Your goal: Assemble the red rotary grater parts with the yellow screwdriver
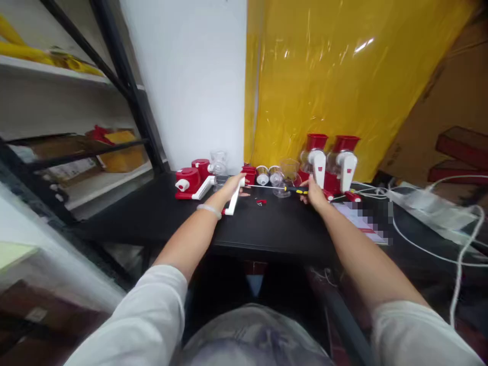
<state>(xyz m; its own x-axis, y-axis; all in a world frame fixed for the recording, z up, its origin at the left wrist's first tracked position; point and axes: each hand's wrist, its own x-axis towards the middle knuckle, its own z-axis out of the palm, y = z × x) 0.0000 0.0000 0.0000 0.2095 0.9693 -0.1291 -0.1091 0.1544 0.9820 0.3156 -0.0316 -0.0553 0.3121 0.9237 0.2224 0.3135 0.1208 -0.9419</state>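
Observation:
My left hand (231,188) is closed round a white crank handle (235,199) with a red knob at its lower end. In my right hand (313,194) is a screwdriver (295,189) with a black and yellow grip. Its thin shaft points left, and the tip meets the upper end of the crank handle. Small red and metal bits (261,202) lie on the table between my hands. Behind them stand a red box-like part (249,174), drum-shaped graters (263,175) lying on their sides, and a clear plastic part (288,170).
Red bases with white cranks (188,182) stand at the left of the black table (244,229). Two upright red and white grinders (346,162) are at the right, near a paper sheet (360,218) and white cables (419,258). A shelf rack (125,86) rises at left.

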